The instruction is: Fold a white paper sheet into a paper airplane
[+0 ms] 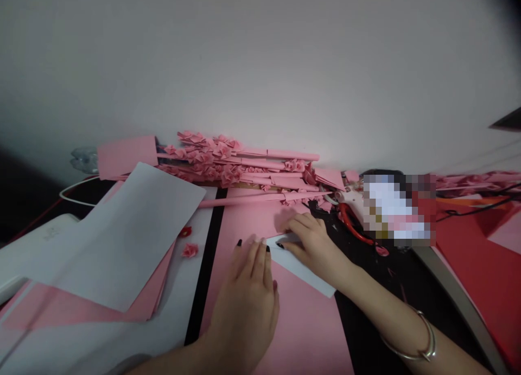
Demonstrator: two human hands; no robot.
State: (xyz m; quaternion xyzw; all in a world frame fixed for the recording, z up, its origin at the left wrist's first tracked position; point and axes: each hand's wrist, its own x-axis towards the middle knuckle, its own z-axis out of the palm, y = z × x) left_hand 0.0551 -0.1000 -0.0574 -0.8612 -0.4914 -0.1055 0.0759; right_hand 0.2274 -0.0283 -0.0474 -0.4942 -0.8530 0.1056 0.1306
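A small piece of white paper (307, 272) lies at an angle on a large pink sheet (309, 331). My left hand (248, 302) rests flat with its fingers stretched forward, the fingertips at the white piece's left end. From the right, my right hand (311, 245) reaches over the same piece, fingers bent and the thumb pressing on its upper part. A bangle circles my right wrist. Just left of my left hand, a pink paper flower (189, 250) and a small red one (185, 232) lie on a pale surface.
Pink paper flowers with long stems (228, 163) lie along the wall. At left, a large white sheet (134, 239) covers pink sheets (152, 299). Red-handled scissors (354, 228) and a blurred-out bright object (399, 209) are at right, beside red paper (476, 255).
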